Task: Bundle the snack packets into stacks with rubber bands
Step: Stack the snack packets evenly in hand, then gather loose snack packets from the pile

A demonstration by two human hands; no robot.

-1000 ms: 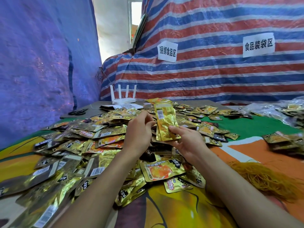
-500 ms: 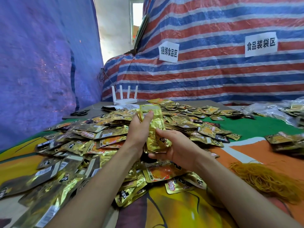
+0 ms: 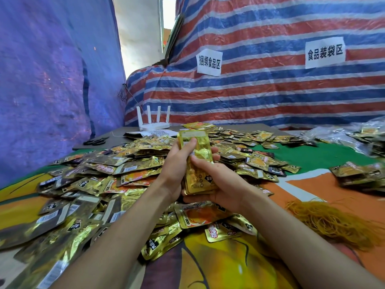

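Head view: both hands meet above the middle of the worktop (image 3: 312,163), which is covered by an orange, green and yellow printed cloth. Between them stands a stack of gold snack packets (image 3: 198,178), held upright and clear of the cloth. The left hand (image 3: 177,163) grips the stack's left side, its fingers curled round the upper part. The right hand (image 3: 220,184) cups the lower right side with its thumb across the front. No band is visible round the stack.

A loose pile of packets (image 3: 104,174) spreads beneath and around the hands, from the near left corner to the far edge. A smaller heap of packets (image 3: 358,174) lies by the right edge. The tangle of yellow-brown rubber bands (image 3: 333,222) sits near the right edge, just beside the right forearm.

At the far left corner stand a white router (image 3: 153,122) and black scissors (image 3: 95,141). Clear plastic bags (image 3: 343,132) lie at the far right corner. Behind hangs a red, white and blue striped tarp (image 3: 270,97) bearing two paper signs (image 3: 209,62).
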